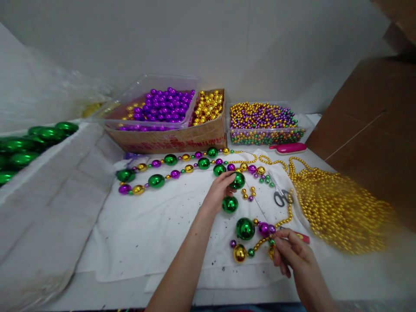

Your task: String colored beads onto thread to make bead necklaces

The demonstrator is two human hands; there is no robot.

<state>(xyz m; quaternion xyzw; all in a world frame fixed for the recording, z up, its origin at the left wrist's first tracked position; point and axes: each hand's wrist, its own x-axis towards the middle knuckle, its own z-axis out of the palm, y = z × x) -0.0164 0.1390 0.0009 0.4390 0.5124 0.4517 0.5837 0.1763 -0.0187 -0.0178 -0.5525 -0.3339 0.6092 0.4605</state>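
My left hand (218, 190) is closed around a large shiny green bead (237, 180). Just below its fingers another green bead (230, 204) lies on the white cloth. My right hand (291, 252) pinches the end of a bead string, beside a small purple bead (271, 229). On that string sit a larger purple bead (264, 229), a big green bead (245, 229) and a gold bead (239, 253). A thin thread or needle (260, 206) slants up from the right fingers. Behind the hands stretches a long necklace (156, 180) of green, purple and gold beads.
Along the wall stand a cardboard box (169, 141) of purple and gold beads and a clear bin (266, 138) of small mixed beads. Scissors (283, 198), a pink tool (290, 148) and a heap of gold bead chain (347, 212) lie right. Green ovals (48, 134) fill a container at left.
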